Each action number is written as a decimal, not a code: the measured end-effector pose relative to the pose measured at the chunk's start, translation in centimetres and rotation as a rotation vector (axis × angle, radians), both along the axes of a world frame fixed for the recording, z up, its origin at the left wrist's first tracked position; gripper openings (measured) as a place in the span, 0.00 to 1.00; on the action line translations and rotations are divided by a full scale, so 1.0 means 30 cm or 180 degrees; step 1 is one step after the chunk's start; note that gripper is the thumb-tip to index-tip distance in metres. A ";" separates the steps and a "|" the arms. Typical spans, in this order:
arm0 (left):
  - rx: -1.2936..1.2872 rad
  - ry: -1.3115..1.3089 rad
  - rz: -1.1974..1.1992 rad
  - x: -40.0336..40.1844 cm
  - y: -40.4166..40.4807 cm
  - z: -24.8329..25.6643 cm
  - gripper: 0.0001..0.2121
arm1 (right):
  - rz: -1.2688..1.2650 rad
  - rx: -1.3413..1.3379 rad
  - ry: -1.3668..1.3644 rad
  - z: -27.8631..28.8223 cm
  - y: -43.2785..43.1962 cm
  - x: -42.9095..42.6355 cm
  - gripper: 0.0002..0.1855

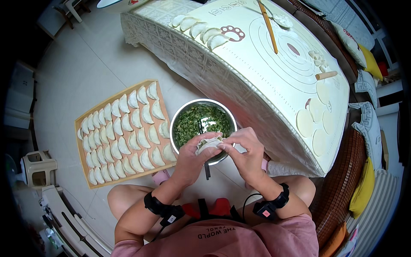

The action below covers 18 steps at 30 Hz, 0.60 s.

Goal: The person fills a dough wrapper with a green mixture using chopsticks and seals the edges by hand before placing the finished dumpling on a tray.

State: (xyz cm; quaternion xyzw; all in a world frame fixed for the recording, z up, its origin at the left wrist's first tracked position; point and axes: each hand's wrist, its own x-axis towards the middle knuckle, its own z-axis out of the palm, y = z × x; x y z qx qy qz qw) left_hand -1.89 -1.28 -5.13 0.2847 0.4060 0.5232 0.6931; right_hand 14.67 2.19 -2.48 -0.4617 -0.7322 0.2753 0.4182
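A half-closed dumpling [208, 144] with green filling showing at its fold rests in my left hand [191, 159], fingers curled around it. My right hand [244, 150] pinches the right end of its wrapper edge between thumb and fingers. Both hands are over the near side of a steel bowl [175, 116]. Chopped green filling [192, 120] lies in the bowl. Dark chopsticks [207, 170] stick out past the bowl's near rim, partly hidden by my left hand. To the left, a wooden tray [118, 91] carries rows of pleated dumplings [123, 146].
On the table's printed mat [257, 80] are more dumplings [202, 30], a rolling pin [268, 27], a short wooden stick [326, 75], dough pieces [317, 59], flat wrappers [305, 123] and white flour [282, 21] with a spoon. A brown sofa [343, 167] stands at right, a plastic stool [38, 167] at left.
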 end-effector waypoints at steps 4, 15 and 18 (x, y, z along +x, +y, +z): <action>0.0029 0.0095 -0.0045 -0.005 -0.007 -0.018 0.15 | -0.0110 -0.0353 0.0419 0.022 0.007 -0.017 0.10; 0.0125 0.0000 -0.0109 0.003 0.000 0.000 0.16 | 0.0100 0.0036 0.0255 -0.025 0.002 0.014 0.09; 0.0151 0.0305 -0.0126 -0.006 -0.007 -0.036 0.17 | 0.0123 -0.0163 0.0359 0.004 0.000 -0.004 0.09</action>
